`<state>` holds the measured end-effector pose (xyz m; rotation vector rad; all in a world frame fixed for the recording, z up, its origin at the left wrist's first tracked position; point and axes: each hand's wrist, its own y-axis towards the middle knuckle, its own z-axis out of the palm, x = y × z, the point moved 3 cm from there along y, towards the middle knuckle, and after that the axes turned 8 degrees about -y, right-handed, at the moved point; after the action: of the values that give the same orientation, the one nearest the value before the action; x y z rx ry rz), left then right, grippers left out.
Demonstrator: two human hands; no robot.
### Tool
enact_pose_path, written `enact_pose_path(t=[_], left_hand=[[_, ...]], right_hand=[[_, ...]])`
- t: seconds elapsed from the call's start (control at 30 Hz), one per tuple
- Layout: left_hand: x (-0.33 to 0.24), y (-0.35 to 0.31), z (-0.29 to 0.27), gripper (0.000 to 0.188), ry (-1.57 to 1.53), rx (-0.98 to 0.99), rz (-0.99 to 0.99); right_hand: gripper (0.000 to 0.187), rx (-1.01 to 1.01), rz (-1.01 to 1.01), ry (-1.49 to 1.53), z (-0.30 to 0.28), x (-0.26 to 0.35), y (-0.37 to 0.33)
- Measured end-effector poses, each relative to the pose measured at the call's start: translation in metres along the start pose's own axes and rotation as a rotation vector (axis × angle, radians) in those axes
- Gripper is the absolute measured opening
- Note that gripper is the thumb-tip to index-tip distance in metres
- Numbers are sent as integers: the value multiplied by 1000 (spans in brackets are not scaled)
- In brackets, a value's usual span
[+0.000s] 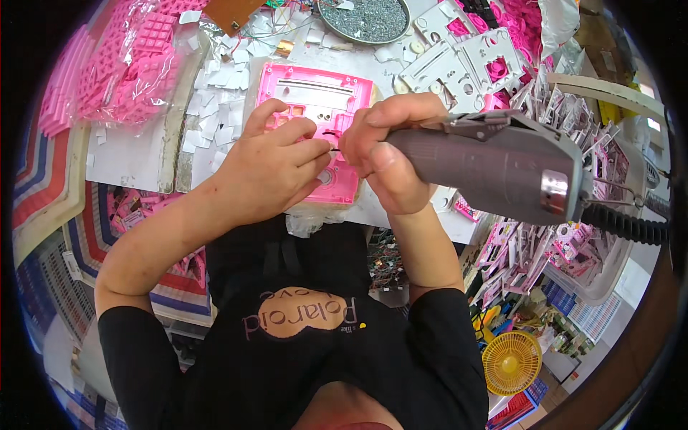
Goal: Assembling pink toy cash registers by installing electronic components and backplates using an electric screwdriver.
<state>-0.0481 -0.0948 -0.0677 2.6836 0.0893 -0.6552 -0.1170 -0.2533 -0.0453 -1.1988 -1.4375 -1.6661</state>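
Working over a shallow, rectangular, bright-pink plastic housing (342, 111) set by the near edge of the white tabletop (448, 226), we have the right hand (394, 150) gripped round a thick grey powered driver (494, 168), its body angled off rightward to a black ribbed coiled cord (623, 223). The left hand (265, 168) is bent over the housing's left half, fingers partly curled; whether it pinches a small part, we cannot tell. Fine dark slivers show between the hands, too small to identify; one may be the bit. Step, by our reading: driving screws. For a good seat we would brace the housing with the left fingers clear of the tip, set the bit square to the hole, press lightly and stop once the head seats; thin moulded plastic probably strips under excess torque. Materials: housing glossy, with raised walls and a straight silvery strip along its far side. At the tabletop's far edge, a round metal dish (365, 42) of loose, granular, silvery screws (369, 18); right of it, flat white moulded panels (444, 72) with round cutouts. Toward the far left corner, pink grid-shaped plastic pieces (158, 32) in a crinkled clear bag (143, 115).
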Motion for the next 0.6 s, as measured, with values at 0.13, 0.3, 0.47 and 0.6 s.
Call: enact_pose_path(t=[0.13, 0.3, 0.47, 0.6], left_hand=[[0, 0, -3, 21, -11, 6, -17], [4, -2, -1, 17, -69, -29, -63], [4, -1, 5, 16, -49, -70, -32], [15, 2, -6, 21, -146, 46, 39]], right_hand=[[23, 70, 2, -166, 1, -4, 0], [19, 162, -2, -328, 10, -7, -9], [26, 171, 63, -127, 7, -12, -3], [40, 107, 117, 304, -11, -9, 19]])
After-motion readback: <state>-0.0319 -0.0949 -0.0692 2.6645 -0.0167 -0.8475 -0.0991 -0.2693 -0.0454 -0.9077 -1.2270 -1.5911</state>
